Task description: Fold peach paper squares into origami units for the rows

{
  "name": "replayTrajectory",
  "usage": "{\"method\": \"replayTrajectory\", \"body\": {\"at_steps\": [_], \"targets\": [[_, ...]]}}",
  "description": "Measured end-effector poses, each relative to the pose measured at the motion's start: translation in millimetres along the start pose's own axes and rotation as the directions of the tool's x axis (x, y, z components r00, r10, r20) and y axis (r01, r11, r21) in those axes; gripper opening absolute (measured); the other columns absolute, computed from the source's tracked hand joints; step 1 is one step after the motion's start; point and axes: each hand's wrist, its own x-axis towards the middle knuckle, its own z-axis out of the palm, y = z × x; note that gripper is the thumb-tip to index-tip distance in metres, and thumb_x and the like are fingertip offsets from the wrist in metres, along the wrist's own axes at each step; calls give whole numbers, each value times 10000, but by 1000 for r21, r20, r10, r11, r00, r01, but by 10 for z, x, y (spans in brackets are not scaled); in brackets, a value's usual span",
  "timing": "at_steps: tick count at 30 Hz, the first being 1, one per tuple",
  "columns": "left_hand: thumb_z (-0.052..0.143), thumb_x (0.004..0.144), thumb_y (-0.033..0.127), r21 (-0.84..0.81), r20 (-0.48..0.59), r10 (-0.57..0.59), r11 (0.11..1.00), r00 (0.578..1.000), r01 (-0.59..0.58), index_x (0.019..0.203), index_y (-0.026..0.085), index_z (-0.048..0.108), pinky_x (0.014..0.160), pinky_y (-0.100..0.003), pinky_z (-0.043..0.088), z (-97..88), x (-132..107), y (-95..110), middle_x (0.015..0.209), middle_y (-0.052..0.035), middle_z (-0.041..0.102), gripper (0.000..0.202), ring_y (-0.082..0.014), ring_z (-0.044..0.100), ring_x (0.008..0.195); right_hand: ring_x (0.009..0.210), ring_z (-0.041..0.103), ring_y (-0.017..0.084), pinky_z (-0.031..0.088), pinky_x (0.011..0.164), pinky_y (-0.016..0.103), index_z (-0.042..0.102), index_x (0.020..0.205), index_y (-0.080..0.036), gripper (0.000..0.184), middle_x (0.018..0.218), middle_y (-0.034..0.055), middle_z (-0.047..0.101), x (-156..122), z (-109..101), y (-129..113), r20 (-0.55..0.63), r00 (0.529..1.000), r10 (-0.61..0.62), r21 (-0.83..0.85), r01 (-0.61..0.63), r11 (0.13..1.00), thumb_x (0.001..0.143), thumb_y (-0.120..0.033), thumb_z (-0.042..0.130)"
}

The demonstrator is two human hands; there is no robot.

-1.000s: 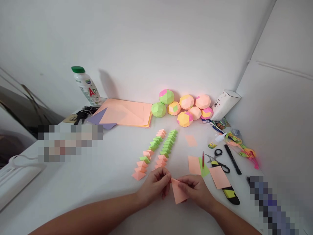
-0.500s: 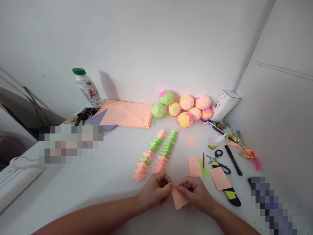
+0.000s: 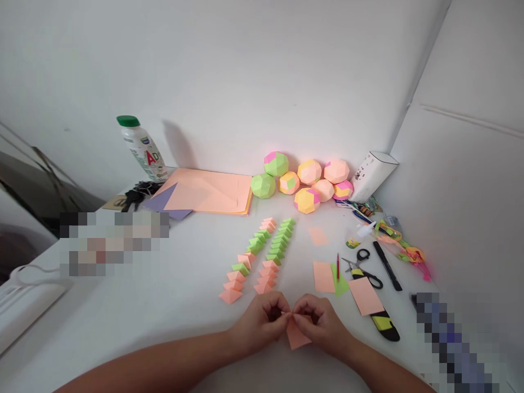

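Between my fingertips is a small piece of peach paper (image 3: 298, 335), its lower part hanging toward me. My left hand (image 3: 264, 321) pinches its upper left edge. From the other side my right hand (image 3: 321, 323) pinches it too, thumb across the front, so part of the sheet is hidden. The two hands nearly touch at the top of the paper. Just beyond them, two slanting rows of small folded paper pieces stand on the table, the left row (image 3: 236, 277) peach and green, the right row (image 3: 278, 248) green at the far end and peach nearer.
Along the wall lie several faceted paper balls (image 3: 307, 201) and a stack of peach sheets (image 3: 204, 191). At right are peach rectangles (image 3: 323, 277), a red pencil-like stick (image 3: 338, 267), scissors (image 3: 363, 255), a yellow-black cutter (image 3: 387, 326), a black pen (image 3: 387, 266) and a glue bottle (image 3: 364, 230). A white bottle (image 3: 143, 150) stands back left.
My hands have drawn closer together at the paper's top edge, and less of the sheet shows. The whole view has shifted slightly; the objects on the table stay in place.
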Motion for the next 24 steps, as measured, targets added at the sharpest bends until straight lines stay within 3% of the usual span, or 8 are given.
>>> {"method": "replayTrajectory", "body": {"at_steps": [4,7,13,17,24], "targets": [[623,721,255,-3,-19,-2,1000,1000,2,634,174,466,417,-184,301,1,-10,18,536,50,479,197,-64,413,440,491,427,88,335,461,202,531,625,-172,78,541,-39,488,0,-28,10,-25,999,27,-32,-28,999,695,-176,564],[611,734,287,-74,-44,-74,995,996,71,652,188,446,374,-175,276,-14,-6,57,441,81,451,209,-56,381,355,451,439,85,355,433,198,496,642,-179,91,524,-53,457,4,-117,4,-25,995,94,59,-92,994,699,-186,566],[590,786,373,-186,-97,-109,978,989,90,682,202,412,332,-156,256,-62,39,-5,365,102,459,268,-50,345,285,479,475,84,421,477,210,444,694,-188,199,576,-57,457,10,-209,-64,-59,994,95,257,-76,963,779,-305,580],[543,829,451,-199,-35,-109,975,993,100,727,204,407,328,-160,281,-54,41,-46,394,79,526,299,-68,405,294,496,520,99,432,474,213,512,769,-167,288,575,-34,523,-12,-138,-14,28,995,92,243,-96,965,803,-441,595],[482,850,519,-270,-67,-82,961,994,61,722,211,378,365,-186,352,-36,34,63,446,43,575,350,-86,450,337,458,566,116,451,463,228,517,701,-161,362,537,-14,582,-11,-155,25,4,993,114,235,-112,966,797,-500,601]]}}
